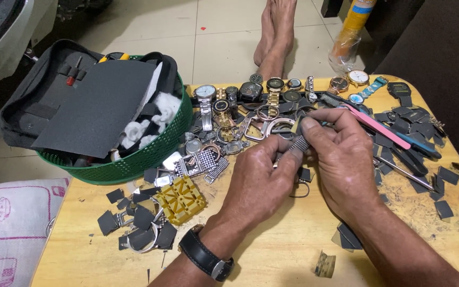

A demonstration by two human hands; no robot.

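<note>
Person seated at a low wooden table (272, 250), both hands over its middle. Left hand (258, 183), wrist wearing a black-strapped watch (206, 258), has thumb and forefinger closed on a short length of metal mesh watch band (297, 146). Right hand (341, 159) meets it from the other side: fingers curled, thumb and forefinger tips pinched on the upper end of the same band. Band sits between the two hands, raised a little off the table, tilted.

Just beyond the hands: a row of wristwatches (251, 93) laid along the far edge. Right of the hands: pink-handled tool (378, 127) and dark pliers (413, 159) among scattered small dark squares (444, 207). Left of the hands: a yellow plastic holder block (180, 199), loose metal bracelet pieces (200, 162), and a green mesh basket (134, 162) holding a sheet of dark abrasive paper (99, 106) and cotton wads (163, 106). Bare feet (274, 37) on the tiled floor beyond the table.
</note>
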